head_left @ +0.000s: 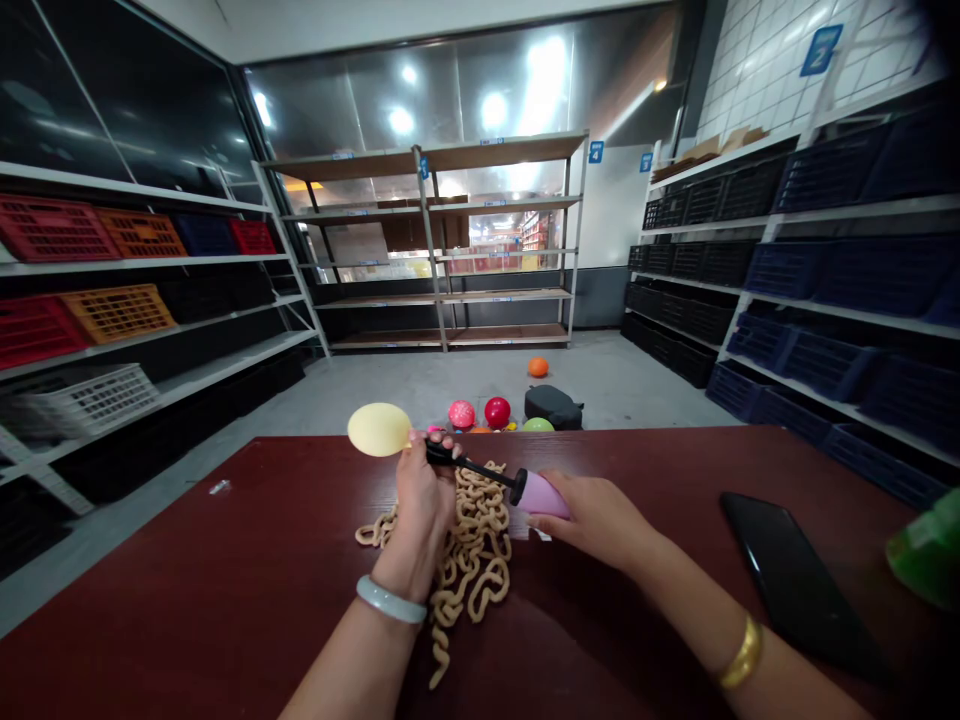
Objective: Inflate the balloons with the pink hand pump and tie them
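Over the table, my left hand (426, 485) is closed around the black nozzle end of a balloon pump, where the neck of a pale yellow balloon (379, 429) sits. The balloon is partly filled and points left. My right hand (592, 515) grips the pink barrel of the balloon pump (541, 496). Between the hands the black pump rod is drawn out in plain sight. Beneath my left hand and wrist lies a tangled heap of beige, rope-like strands (480, 540), partly hidden by my forearm.
A black phone-like slab (795, 575) and a green object (930, 550) lie at the right of the dark red table (247, 590). Past its far edge are balloons, an orange one (538, 367) and a red one (496, 411), beside a dark bag (553, 406). Shelves with crates line both sides.
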A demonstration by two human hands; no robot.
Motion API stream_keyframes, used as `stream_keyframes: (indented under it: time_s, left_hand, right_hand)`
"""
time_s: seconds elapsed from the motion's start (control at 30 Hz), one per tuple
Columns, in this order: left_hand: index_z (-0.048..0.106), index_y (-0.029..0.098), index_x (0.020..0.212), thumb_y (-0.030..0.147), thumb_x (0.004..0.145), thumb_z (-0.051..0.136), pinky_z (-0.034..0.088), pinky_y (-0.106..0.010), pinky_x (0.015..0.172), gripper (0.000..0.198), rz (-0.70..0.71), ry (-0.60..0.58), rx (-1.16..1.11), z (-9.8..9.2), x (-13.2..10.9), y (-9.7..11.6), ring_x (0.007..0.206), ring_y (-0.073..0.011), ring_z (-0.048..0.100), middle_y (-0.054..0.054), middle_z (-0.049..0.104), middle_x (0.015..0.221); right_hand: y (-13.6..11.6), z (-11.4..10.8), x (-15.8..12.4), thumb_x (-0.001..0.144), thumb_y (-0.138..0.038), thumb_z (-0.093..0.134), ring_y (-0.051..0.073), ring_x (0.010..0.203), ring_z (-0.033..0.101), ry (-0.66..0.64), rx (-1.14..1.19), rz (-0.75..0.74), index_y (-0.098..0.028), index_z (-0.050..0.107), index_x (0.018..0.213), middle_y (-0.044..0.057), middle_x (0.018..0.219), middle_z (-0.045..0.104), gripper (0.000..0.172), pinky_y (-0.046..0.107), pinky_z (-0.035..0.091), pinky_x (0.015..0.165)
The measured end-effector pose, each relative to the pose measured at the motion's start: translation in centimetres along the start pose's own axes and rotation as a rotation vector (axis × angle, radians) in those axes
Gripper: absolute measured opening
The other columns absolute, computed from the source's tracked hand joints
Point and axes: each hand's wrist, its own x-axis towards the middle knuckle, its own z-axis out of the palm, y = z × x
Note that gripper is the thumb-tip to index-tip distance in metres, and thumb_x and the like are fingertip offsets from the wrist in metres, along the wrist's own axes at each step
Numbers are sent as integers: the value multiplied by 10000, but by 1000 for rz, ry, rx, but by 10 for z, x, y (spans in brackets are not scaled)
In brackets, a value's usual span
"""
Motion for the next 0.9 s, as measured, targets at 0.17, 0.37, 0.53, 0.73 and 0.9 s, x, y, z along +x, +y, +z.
stream_keyframes:
  time_s: [0.17, 0.37, 0.53, 0.73, 0.9]
  left_hand:
    - [550, 156, 804, 261, 823, 686, 478, -267, 625, 173, -138, -77, 35, 13, -29, -24, 656, -127, 548, -9, 546, 744]
    - [571, 146, 786, 209, 807, 683, 489, -289, 685, 130, -241, -137, 22, 23, -45, -25, 699, -140, 563, -29, 563, 772]
    - [560, 151, 778, 177, 809, 648, 476, -285, 627, 97, -205, -138, 18, 20, -30, -13, 656, -147, 552, -23, 541, 727]
    - [525, 173, 773, 216, 894, 523, 470, -293, 588, 128, -42, -62, -23, 0, 13, 28, 621, -153, 539, -14, 516, 686]
    - [503, 181, 755, 265, 940, 449, 454, -274, 557, 210, -8, 25, -23, -10, 27, 44, 575, -142, 510, -8, 507, 663]
  right_hand:
    - [-5, 5, 0, 860, -644, 492, 296, 967, 644, 40, 55, -19, -267, 504, 1284, 77, 1066, 698, 568, 340, 403, 750]
    - [-9, 3, 0, 840, -667, 507, 308, 969, 643, 59, 121, 9, -265, 487, 1318, 82, 1109, 688, 625, 336, 410, 731]
    - [-12, 1, 1, 836, -657, 516, 311, 1002, 636, 13, 158, 16, -265, 494, 1323, 79, 1128, 685, 625, 330, 414, 739]
    - [-2, -2, 1, 834, -617, 548, 304, 1018, 629, -12, 119, -21, -293, 486, 1337, 71, 1134, 685, 601, 342, 415, 778]
    - [8, -6, 2, 826, -620, 553, 287, 951, 645, -59, 94, -36, -277, 549, 1245, 64, 1083, 698, 541, 318, 406, 724]
